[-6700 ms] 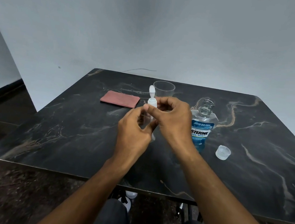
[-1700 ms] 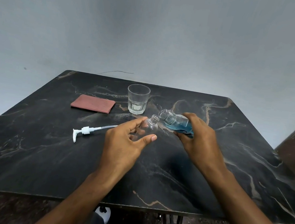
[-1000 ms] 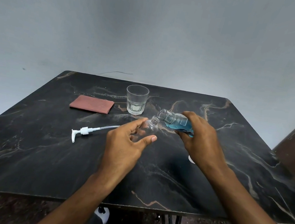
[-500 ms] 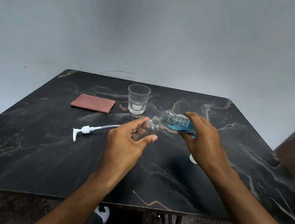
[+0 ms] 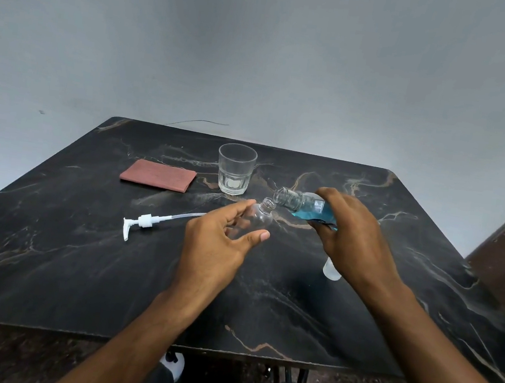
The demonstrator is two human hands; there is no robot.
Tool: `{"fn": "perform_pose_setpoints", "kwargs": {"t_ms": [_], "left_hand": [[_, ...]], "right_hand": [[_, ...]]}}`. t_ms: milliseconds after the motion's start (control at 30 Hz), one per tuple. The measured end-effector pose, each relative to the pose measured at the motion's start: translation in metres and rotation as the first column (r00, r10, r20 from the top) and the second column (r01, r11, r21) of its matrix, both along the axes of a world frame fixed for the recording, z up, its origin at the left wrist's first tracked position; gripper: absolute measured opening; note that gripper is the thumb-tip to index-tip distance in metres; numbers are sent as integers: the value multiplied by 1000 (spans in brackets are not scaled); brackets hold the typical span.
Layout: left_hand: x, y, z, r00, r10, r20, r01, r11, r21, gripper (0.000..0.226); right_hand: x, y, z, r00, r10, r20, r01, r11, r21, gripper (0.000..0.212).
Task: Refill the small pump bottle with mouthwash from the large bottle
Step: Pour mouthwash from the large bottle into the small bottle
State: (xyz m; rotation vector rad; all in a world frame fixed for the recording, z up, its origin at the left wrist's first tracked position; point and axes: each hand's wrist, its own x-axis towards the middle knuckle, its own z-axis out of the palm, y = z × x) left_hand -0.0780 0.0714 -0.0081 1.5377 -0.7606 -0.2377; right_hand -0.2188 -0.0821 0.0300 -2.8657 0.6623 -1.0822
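Observation:
My left hand [image 5: 217,244] holds the small clear pump bottle [image 5: 257,216], tilted with its open neck toward the upper right. My right hand [image 5: 355,239] grips the large mouthwash bottle [image 5: 306,206], tipped almost flat, blue liquid pooled in its lower side. Its open mouth sits just above and right of the small bottle's neck. No stream is visible between them. The white pump head [image 5: 142,224] with its tube lies on the table to the left.
A black marble table [image 5: 76,265] carries an empty glass tumbler [image 5: 235,170] at the back, a folded reddish cloth [image 5: 158,175] to its left, and a clear cap [image 5: 332,271] partly hidden under my right wrist. A wall stands behind the table.
Over the last second both hands and bottles have stayed nearly in place. Earlier, the pump head came off the small bottle and the large bottle was lifted and tipped.

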Motion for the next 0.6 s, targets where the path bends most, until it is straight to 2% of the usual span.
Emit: {"fn": "perform_pose_setpoints", "kwargs": {"t_ms": [600], "left_hand": [[0,-1,-4,1000,1,-14,-1,1000,-14,62]], "right_hand": [[-2,1,13,998,-5,-67,0,998,-62,43]]}}
